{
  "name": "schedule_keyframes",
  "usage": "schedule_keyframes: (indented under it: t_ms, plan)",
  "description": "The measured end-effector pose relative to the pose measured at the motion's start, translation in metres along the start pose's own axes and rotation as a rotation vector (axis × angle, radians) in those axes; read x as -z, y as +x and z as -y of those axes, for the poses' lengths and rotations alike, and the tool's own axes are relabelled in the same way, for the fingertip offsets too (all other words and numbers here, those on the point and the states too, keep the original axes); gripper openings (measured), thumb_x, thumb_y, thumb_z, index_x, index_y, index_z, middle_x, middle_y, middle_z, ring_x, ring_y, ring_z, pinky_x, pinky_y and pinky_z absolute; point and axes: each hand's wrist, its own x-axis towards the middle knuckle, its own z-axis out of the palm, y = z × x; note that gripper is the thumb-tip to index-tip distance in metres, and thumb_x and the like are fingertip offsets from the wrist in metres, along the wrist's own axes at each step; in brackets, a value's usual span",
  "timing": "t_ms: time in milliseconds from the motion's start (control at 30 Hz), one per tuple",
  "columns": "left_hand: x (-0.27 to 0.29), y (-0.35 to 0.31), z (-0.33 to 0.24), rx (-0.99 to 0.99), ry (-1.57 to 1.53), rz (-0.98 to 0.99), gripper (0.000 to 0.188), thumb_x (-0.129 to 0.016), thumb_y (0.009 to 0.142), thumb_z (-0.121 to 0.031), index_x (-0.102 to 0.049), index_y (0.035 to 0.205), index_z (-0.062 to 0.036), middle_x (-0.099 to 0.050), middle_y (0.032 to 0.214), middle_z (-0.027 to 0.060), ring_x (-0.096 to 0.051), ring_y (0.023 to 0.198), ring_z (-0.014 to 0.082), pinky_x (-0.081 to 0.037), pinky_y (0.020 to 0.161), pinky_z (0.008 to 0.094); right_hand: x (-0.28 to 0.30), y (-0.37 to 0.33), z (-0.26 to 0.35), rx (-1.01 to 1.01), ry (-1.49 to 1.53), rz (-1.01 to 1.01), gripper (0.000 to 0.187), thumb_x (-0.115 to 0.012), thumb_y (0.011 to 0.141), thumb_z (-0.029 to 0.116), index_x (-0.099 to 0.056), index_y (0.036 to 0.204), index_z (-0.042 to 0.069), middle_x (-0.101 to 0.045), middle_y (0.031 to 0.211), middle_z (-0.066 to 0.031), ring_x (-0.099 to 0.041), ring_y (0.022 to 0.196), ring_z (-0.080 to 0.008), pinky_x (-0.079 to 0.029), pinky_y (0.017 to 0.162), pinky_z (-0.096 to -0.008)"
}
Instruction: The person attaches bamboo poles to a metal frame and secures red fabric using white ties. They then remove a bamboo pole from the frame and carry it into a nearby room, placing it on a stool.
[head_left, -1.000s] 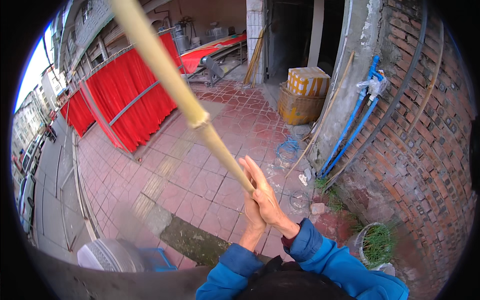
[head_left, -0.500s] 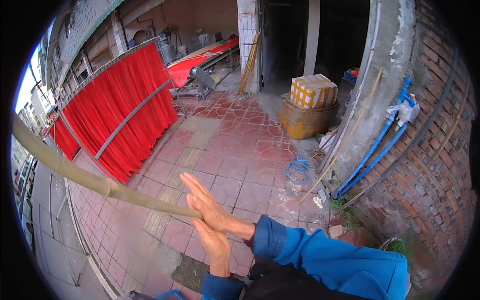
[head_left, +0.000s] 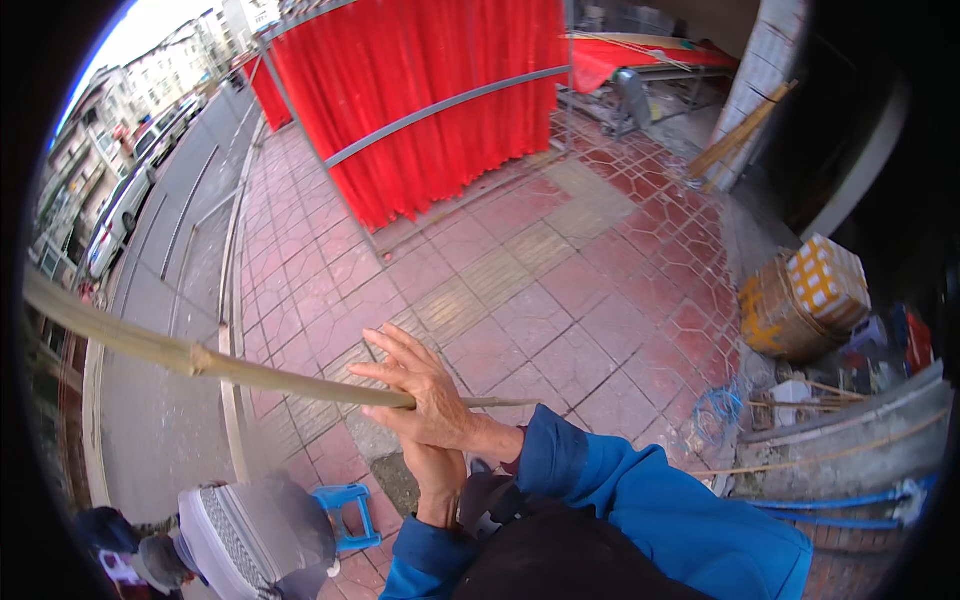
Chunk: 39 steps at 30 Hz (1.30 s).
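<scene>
A long pale bamboo pole (head_left: 270, 378) slants in from the left edge and narrows toward my hands. My right hand (head_left: 435, 400) lies over it, its fingers stretched and slightly apart, the pole pressed against the palm. Below it, my left hand (head_left: 435, 470) meets the pole from underneath; its fingers are mostly hidden behind the right hand. The pole is held between both palms. A thin tip (head_left: 505, 402) comes out to the right, beyond my right wrist.
Ahead, red cloth (head_left: 430, 110) hangs on a metal frame. A taped white box (head_left: 828, 277) sits on a brown bundle (head_left: 780, 310) at the right, near a blue wire coil (head_left: 718, 408). At lower left, a person (head_left: 250, 530) is beside a blue stool (head_left: 350, 515).
The view has swung left, so the cloth and boxes sit farther right. A person and more of the stool show at lower left. My right fingers have spread apart; the pole's tip now shows.
</scene>
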Motion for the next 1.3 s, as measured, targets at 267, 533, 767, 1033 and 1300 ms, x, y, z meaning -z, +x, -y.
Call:
schedule_keyframes:
  t_ms: [267,533,767,1033,1300]
  plan:
    - [0.111,0.196,-0.065,-0.267,0.066,0.048,0.066,-0.022,0.098,-0.053,-0.011,0.148,-0.0105,-0.018,0.152,0.0086,-0.021,0.139,0.0244,-0.019,0.112,0.0387,-0.162,0.123,-0.054,0.035,0.256,0.167,0.058,-0.054,0.089,0.037,-0.043,0.134,0.004,-0.036,0.142,-0.0167,-0.029,0.135,-0.0341,-0.020,0.110,-0.0484]
    - [0.178,0.361,-0.134,-0.423,0.102,-0.078,0.065,-0.025,0.098,-0.050,-0.013,0.148,-0.0095,-0.019,0.152,0.0093,-0.019,0.140,0.0234,-0.018,0.112,0.0380,-0.273,0.323,-0.127,0.106,0.395,0.281,0.072,-0.021,0.093,0.062,-0.038,0.140,0.009,-0.026,0.147,-0.0206,-0.017,0.139,-0.0359,-0.012,0.112,-0.0464]
    - [0.293,0.542,-0.162,-0.399,0.158,-0.228,0.065,-0.027,0.099,-0.049,-0.015,0.147,-0.0070,-0.019,0.151,0.0107,-0.019,0.139,0.0238,-0.018,0.112,0.0383,-0.420,0.425,-0.215,0.079,0.469,0.408,0.071,-0.021,0.093,0.062,-0.035,0.142,0.012,-0.020,0.150,-0.0183,-0.016,0.140,-0.0334,-0.013,0.112,-0.0506]
    - [0.369,0.756,-0.287,-0.546,0.210,-0.547,0.062,-0.024,0.099,-0.049,-0.021,0.146,-0.0092,-0.028,0.148,0.0101,-0.027,0.136,0.0239,-0.023,0.110,0.0391,-0.592,0.606,-0.287,0.078,0.645,0.598,0.066,-0.026,0.095,0.057,-0.032,0.143,0.012,-0.017,0.152,-0.0126,-0.012,0.142,-0.0280,-0.012,0.113,-0.0469]
    - [0.505,0.942,-0.338,-0.235,0.201,-0.383,0.062,-0.024,0.099,-0.048,-0.019,0.146,-0.0077,-0.028,0.147,0.0096,-0.029,0.134,0.0225,-0.024,0.110,0.0358,-0.753,0.782,-0.376,-0.025,0.689,0.442,0.060,-0.024,0.097,0.051,-0.035,0.141,0.012,-0.025,0.149,-0.0145,-0.016,0.140,-0.0291,-0.015,0.113,-0.0443]
